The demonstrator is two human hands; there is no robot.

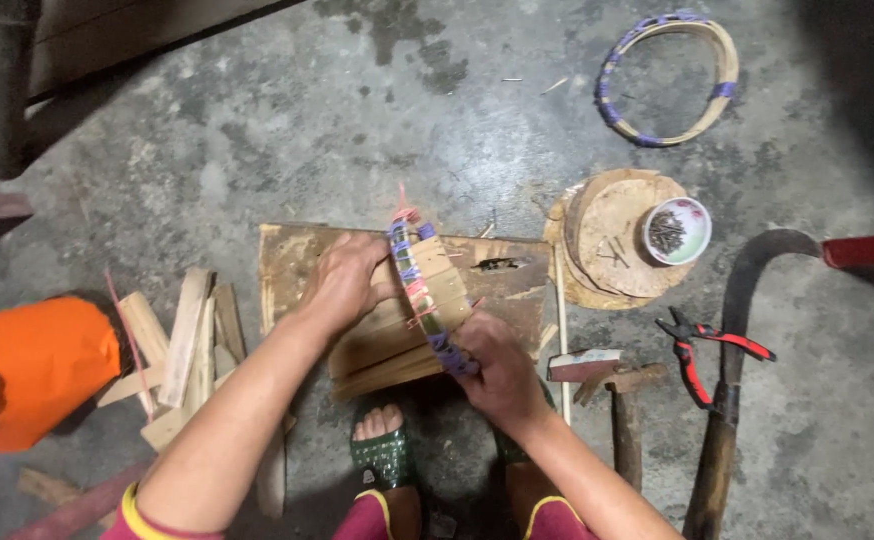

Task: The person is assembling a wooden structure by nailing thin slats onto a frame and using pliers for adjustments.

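Gripping a fan of pale wooden slats (397, 335) bound by a purple-and-pink wrapped bamboo hoop (419, 285), the left hand (342, 285) presses its fingers onto the slats while the right hand (502, 370) pinches the hoop's lower end. Both rest over a worn brown wooden board (297, 260). Red-handled pliers (702, 355) lie nearby on the concrete floor (307, 130).

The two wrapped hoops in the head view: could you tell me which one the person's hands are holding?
The hoop fitted around the wooden slats on the board is held by both hands; the other hoop lies bare and untouched on the concrete floor, far from them.
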